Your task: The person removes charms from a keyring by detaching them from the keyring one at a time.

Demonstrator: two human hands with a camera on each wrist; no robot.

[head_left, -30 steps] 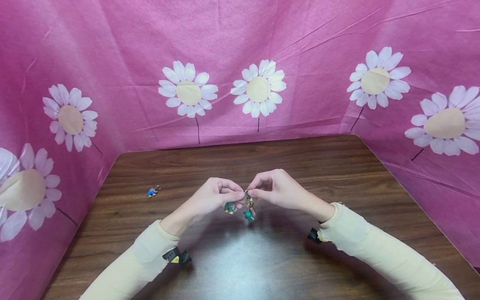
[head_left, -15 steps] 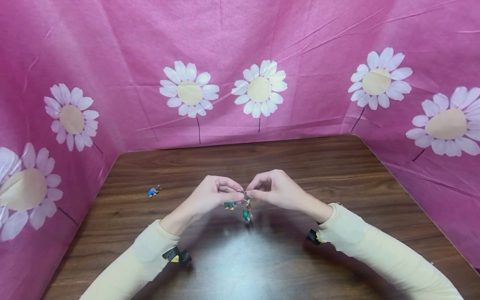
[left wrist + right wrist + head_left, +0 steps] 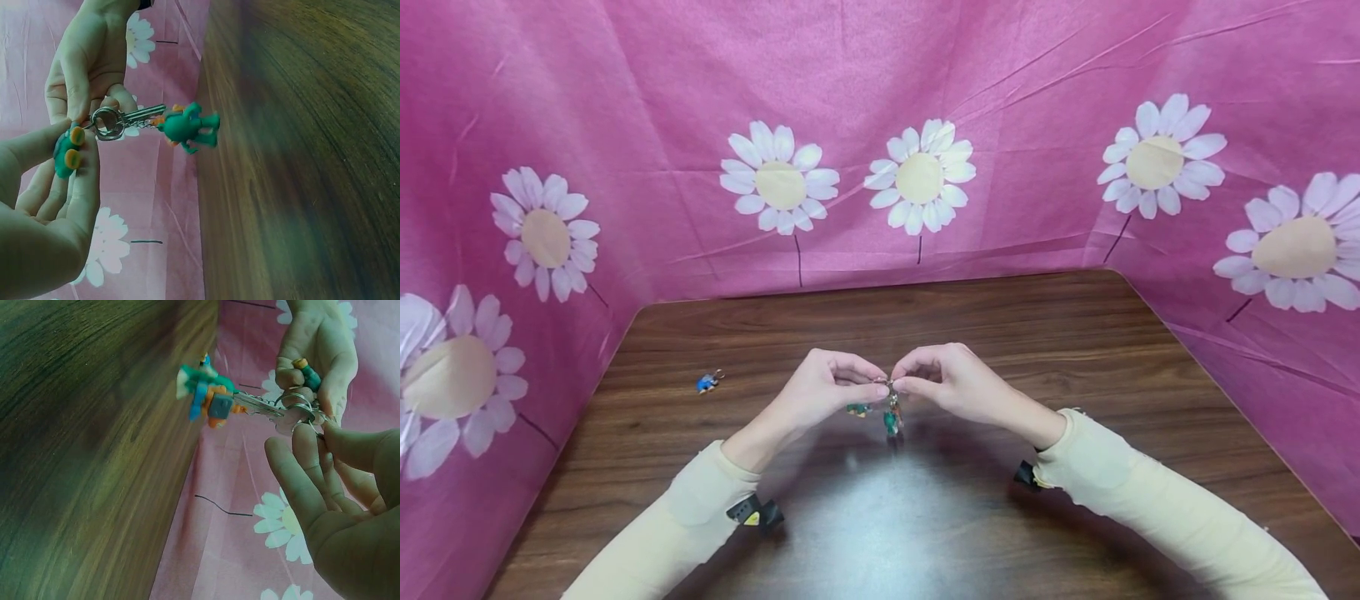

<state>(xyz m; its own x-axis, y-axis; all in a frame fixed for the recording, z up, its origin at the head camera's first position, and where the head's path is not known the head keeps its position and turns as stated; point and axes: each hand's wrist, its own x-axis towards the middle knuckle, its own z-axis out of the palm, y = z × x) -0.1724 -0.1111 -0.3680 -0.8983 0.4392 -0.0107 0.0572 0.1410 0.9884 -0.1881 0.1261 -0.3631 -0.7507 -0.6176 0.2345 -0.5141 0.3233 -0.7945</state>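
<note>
Above the middle of the table, my left hand (image 3: 827, 385) and right hand (image 3: 957, 383) meet fingertip to fingertip. Between them is a metal key ring (image 3: 107, 123), pinched by my right thumb and fingers. Keys (image 3: 142, 114), a green toy figure (image 3: 186, 125) and an orange-and-blue figure (image 3: 219, 405) hang from it. My left thumb and fingers pinch a small ring of another keychain, whose green figure with orange feet (image 3: 67, 150) hangs against the fingers. Exactly how the two rings join is too small to tell. A blue figure keychain (image 3: 707, 383) lies apart at left.
The brown wood-grain table (image 3: 1037, 333) spreads under both hands. A pink cloth (image 3: 1000, 75) printed with white daisies encloses its back and sides. Black straps with wrist cameras (image 3: 756, 512) sit on the pale sleeves.
Both hands stay almost in place, with small finger shifts at the rings. The hanging figures have swung and turned slightly, and the left green figure has tucked higher under the left fingers.
</note>
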